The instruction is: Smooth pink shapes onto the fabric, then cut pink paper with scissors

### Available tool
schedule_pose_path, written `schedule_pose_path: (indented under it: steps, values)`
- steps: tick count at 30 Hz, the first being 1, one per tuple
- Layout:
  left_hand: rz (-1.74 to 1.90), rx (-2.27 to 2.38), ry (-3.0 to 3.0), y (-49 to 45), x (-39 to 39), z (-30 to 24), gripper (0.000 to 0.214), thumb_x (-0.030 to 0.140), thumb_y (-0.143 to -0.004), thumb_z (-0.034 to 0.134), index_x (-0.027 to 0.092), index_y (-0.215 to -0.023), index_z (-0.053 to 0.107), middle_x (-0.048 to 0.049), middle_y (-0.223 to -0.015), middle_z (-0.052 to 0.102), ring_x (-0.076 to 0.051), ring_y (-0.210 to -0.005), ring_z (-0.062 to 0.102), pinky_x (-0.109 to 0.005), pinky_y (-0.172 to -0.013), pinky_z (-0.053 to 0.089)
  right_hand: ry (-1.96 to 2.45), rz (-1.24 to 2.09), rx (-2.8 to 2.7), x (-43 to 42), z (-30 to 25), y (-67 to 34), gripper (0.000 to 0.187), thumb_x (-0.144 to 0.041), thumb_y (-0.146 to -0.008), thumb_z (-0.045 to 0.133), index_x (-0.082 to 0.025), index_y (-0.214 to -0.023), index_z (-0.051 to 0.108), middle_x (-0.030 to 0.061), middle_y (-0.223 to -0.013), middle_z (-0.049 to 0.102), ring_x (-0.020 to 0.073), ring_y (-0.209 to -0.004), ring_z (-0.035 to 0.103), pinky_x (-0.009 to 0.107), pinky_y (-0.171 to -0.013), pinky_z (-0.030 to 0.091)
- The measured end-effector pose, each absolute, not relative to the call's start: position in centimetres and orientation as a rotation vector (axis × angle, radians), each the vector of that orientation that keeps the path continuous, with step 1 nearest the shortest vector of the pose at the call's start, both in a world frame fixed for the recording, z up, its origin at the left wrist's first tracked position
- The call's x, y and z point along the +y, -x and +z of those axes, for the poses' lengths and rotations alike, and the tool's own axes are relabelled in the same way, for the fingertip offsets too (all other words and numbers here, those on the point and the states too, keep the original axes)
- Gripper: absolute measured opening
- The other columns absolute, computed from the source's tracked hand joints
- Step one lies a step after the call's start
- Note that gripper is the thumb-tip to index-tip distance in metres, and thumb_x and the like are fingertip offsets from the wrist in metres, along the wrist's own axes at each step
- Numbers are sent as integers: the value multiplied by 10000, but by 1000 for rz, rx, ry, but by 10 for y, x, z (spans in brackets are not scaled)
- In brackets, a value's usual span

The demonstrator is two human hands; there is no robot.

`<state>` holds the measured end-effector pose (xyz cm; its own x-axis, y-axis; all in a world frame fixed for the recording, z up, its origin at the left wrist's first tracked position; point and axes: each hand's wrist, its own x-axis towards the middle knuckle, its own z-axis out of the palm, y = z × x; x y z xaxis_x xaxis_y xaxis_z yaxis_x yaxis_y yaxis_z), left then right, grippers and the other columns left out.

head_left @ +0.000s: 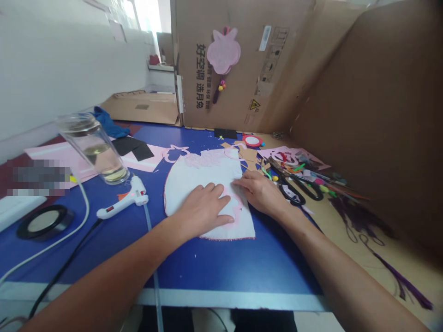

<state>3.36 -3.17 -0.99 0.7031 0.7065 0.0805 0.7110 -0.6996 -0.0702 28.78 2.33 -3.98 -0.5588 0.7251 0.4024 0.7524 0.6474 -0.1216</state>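
We rest our L hand (206, 207), fingers half-spread & empty, on the white sheet (211, 173) atop the surface (259, 267); R hand (259, 190) fingers bunch at its edge, can't tell if gripping, & a tug may crease it.

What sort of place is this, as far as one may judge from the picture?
Probably a small handicraft workspace: a white glue gun lies on a blue table, black-handled scissors lie among scraps, and a white piece with reddish trim is being handled.
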Motion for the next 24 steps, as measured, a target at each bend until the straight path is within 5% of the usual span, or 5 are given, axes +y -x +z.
schedule_pose_path:
  steps: [24]
  values:
    - [-90,-1151,2799,-33,-30,-14,506,641,-1073,669,215,-1327,767,-128,-1233,715,-342,-1123,658,-434,-835,484,1154,-100,-2460,23,-39,-287,395,-33,-1032,564,-192,-1201,883,123,-993,749,264,-941,681,361,-833,503]
